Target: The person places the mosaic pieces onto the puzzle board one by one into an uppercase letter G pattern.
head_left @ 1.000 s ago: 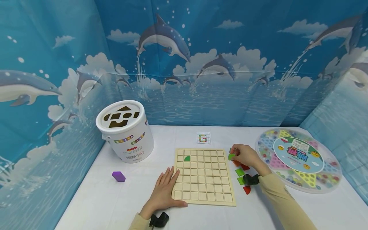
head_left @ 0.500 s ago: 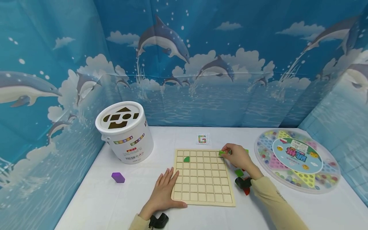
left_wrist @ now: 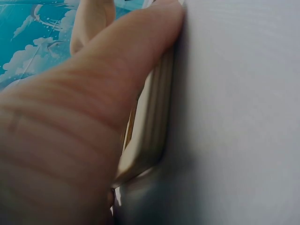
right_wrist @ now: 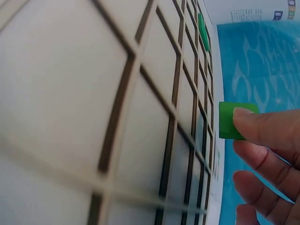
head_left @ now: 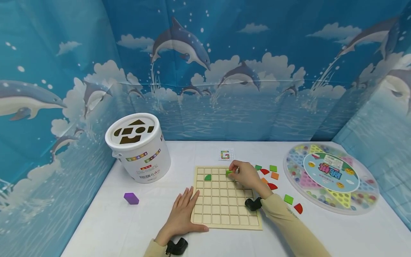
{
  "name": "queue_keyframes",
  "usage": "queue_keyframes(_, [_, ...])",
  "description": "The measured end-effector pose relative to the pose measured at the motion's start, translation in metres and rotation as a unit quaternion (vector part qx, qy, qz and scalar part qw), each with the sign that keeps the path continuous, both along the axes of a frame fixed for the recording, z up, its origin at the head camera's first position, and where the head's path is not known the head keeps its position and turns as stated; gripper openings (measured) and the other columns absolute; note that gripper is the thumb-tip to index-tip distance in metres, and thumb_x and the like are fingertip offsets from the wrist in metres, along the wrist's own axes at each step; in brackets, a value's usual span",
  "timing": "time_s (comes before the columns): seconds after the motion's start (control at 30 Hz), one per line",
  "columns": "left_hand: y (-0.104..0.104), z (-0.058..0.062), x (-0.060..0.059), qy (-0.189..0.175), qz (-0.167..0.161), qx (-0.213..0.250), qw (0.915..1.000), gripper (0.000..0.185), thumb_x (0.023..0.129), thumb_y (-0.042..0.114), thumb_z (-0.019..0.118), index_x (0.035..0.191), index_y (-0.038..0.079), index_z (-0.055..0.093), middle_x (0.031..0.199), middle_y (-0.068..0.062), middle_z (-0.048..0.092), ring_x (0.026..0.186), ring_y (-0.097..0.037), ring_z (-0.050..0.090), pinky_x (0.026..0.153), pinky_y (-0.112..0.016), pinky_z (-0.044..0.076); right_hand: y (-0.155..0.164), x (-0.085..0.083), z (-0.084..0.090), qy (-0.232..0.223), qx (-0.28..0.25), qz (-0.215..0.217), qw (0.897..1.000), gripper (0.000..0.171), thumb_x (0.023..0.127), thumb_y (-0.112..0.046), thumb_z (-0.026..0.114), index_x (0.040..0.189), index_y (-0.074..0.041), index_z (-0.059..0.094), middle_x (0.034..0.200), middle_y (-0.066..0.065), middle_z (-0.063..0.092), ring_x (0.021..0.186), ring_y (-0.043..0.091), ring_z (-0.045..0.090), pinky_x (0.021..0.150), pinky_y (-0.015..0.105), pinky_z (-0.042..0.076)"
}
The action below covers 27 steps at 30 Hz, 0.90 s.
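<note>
A wooden grid board [head_left: 224,200] lies flat on the white table. One green quarter-circle piece [head_left: 208,177] sits in a cell near its upper left. My right hand [head_left: 245,175] pinches a green square tile [right_wrist: 228,123] between thumb and index finger, above the upper part of the board; the right wrist view shows the tile raised off the grid. My left hand [head_left: 183,212] rests with fingers spread at the board's lower left corner, fingertips over its left edge and thumb along the bottom edge. Up close, the left wrist view shows the thumb against the board's side.
Right of the board lie loose tiles: green squares [head_left: 288,199], red quarter-circles [head_left: 298,208] and orange squares [head_left: 274,175]. A small card [head_left: 226,154] with a coloured G pattern lies behind the board. A white bucket [head_left: 149,166], a purple block [head_left: 131,198] and a round marble game board [head_left: 332,175] stand around.
My right hand has carried the green square tile leftward from the loose pieces to over the board's upper cells, uncovering the pieces on the right. My left hand has stayed in place.
</note>
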<state>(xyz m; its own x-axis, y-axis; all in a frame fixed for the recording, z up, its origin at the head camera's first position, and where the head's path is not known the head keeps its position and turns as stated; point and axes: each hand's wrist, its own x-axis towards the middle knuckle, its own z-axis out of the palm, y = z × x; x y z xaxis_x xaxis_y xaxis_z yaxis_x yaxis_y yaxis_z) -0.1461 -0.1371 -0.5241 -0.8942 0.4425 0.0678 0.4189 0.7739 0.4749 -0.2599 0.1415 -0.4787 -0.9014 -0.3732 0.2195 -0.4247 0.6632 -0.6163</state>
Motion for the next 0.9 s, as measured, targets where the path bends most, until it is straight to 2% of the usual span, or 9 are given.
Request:
queue_keyframes(0.2, [-0.001, -0.001, 0.0, 0.006, -0.001, 0.005, 1.0, 0.118, 0.065, 0.073, 0.068, 0.151, 0.006, 0.022, 0.156, -0.016, 0.013, 0.142, -0.032, 0.006, 0.111, -0.051, 0.004, -0.02, 0.001, 0.002, 0.007, 0.002, 0.016, 1.0, 0.009, 0.083, -0.011, 0.074, 0.086, -0.012, 0.066, 0.074, -0.006, 0.059, 0.054, 0.009, 0.047, 0.051, 0.029, 0.039])
queue_keyframes(0.47, [-0.001, 0.0, 0.0, 0.016, -0.005, 0.007, 0.9998, 0.117, 0.066, 0.073, 0.067, 0.15, 0.004, 0.023, 0.155, -0.018, 0.014, 0.142, -0.035, 0.009, 0.11, -0.054, 0.007, -0.039, -0.002, 0.001, -0.023, 0.015, 0.015, 1.0, 0.008, 0.083, -0.014, 0.074, 0.085, -0.016, 0.067, 0.074, -0.009, 0.059, 0.056, 0.008, 0.048, 0.053, 0.029, 0.041])
queue_keyframes(0.67, [-0.001, 0.001, 0.001, 0.009, -0.003, 0.003, 0.9999, 0.116, 0.066, 0.072, 0.068, 0.15, 0.005, 0.024, 0.155, -0.017, 0.015, 0.142, -0.034, 0.008, 0.11, -0.054, 0.008, -0.045, -0.002, 0.001, -0.04, 0.014, 0.01, 0.999, 0.006, 0.084, -0.012, 0.073, 0.085, -0.015, 0.068, 0.074, -0.009, 0.059, 0.056, 0.009, 0.049, 0.055, 0.03, 0.042])
queue_keyframes(0.9, [-0.001, -0.001, 0.001, 0.012, -0.003, 0.006, 0.9999, 0.117, 0.066, 0.072, 0.069, 0.15, 0.005, 0.024, 0.155, -0.017, 0.015, 0.142, -0.034, 0.009, 0.11, -0.053, 0.008, -0.047, -0.002, -0.001, -0.035, 0.022, 0.009, 0.999, 0.003, 0.084, -0.013, 0.073, 0.086, -0.012, 0.07, 0.076, -0.008, 0.061, 0.058, 0.007, 0.051, 0.054, 0.029, 0.043])
